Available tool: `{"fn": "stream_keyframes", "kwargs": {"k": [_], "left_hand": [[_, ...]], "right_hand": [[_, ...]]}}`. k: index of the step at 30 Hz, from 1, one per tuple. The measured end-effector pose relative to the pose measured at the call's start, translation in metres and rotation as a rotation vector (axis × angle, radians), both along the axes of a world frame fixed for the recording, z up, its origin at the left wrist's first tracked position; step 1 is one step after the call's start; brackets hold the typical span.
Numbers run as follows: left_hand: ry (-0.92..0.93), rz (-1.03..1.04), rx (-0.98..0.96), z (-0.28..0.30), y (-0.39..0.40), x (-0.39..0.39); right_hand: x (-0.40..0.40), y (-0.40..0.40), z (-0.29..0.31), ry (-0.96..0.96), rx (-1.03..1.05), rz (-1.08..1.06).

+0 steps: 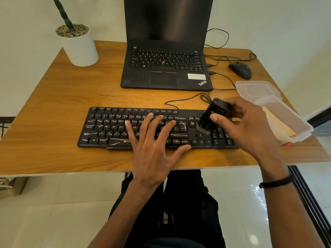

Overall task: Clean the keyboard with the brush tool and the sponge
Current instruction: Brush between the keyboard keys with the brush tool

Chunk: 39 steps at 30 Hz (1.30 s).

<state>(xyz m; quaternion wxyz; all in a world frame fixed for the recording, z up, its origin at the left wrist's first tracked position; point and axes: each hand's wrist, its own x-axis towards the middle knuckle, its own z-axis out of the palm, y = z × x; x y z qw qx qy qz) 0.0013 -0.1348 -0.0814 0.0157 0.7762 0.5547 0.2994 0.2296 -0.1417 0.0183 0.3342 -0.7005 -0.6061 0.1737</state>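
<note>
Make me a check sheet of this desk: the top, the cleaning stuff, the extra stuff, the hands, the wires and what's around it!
Surface: wooden table, no spills seen.
Job's things: black keyboard lies flat near the front edge; brush tool tilted, bristles down over the keyboard's right part; sponge not clearly seen.
Clutter: open laptop, mouse, potted plant, clear plastic container with its lid beside it.
Hands: left hand spread flat on the keys; right hand grips the brush tool.
Cables: black cables loop behind the keyboard and beside the laptop.
Surroundings: pale wall, shiny tiled floor.
</note>
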Motion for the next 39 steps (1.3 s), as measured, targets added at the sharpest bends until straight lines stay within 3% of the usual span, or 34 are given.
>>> {"fn": "stream_keyframes", "kwargs": {"k": [5,13,15,20,25,31,36,39], "left_hand": [[-0.01,-0.003,-0.013,0.0,0.0,0.0],[-0.018,0.0,-0.011,0.0,0.0,0.0],[-0.016,-0.001,-0.012,0.0,0.0,0.0],[-0.028,-0.002,-0.017,0.001,0.0,0.001],[-0.033,-0.004,-0.007,0.0,0.001,0.0],[-0.031,-0.004,-0.016,0.0,0.0,0.0],[-0.031,-0.004,-0.019,-0.001,0.0,-0.001],[-0.033,-0.004,-0.009,-0.001,0.001,-0.001]], "right_hand": [[-0.006,0.02,-0.003,-0.15,0.147,-0.073],[-0.007,0.015,0.007,0.02,-0.02,0.104],[-0.008,0.02,0.008,-0.048,-0.035,0.098],[-0.022,0.031,0.002,-0.274,0.161,0.028],[-0.02,0.03,0.009,-0.107,0.031,0.082],[-0.027,0.041,0.001,-0.331,0.189,-0.025],[-0.031,0.037,0.004,-0.123,0.117,0.028],[-0.034,0.037,0.002,-0.232,0.157,0.017]]}}
